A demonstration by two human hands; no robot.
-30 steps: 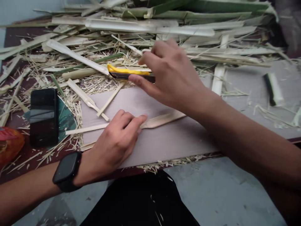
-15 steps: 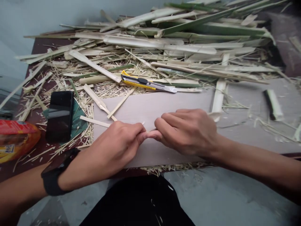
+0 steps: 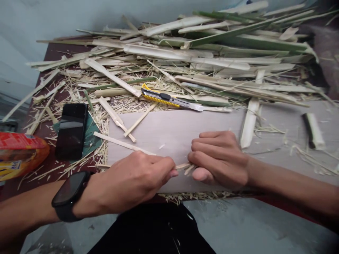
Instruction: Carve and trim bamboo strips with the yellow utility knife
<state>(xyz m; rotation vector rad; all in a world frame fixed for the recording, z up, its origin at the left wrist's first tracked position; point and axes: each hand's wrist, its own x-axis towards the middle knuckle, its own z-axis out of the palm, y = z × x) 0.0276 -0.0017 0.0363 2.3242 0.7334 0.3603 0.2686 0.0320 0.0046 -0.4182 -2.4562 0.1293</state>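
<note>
Between my two hands a thin pale strip (image 3: 182, 166) shows above the light board (image 3: 169, 128). My left hand (image 3: 144, 180), with a black watch on the wrist, pinches the strip's left end. Its right end, which looks split or bent, runs under the curled fingers of my right hand (image 3: 221, 160). A loose pale strip (image 3: 123, 143) lies just beyond my left hand, near two crossed pieces. The yellow utility knife (image 3: 172, 100) rests at the board's far edge, blade pointing right.
Split pale and green stalks (image 3: 217, 49) are heaped along the back, with shavings around them. At the left are a black phone (image 3: 71, 130) and a red and orange packet (image 3: 21, 155). A short green-edged piece (image 3: 314, 131) lies at the right.
My hands have moved apart, the right one to the right and nearer to me, so the strip between them now shows. The whole view has shifted slightly.
</note>
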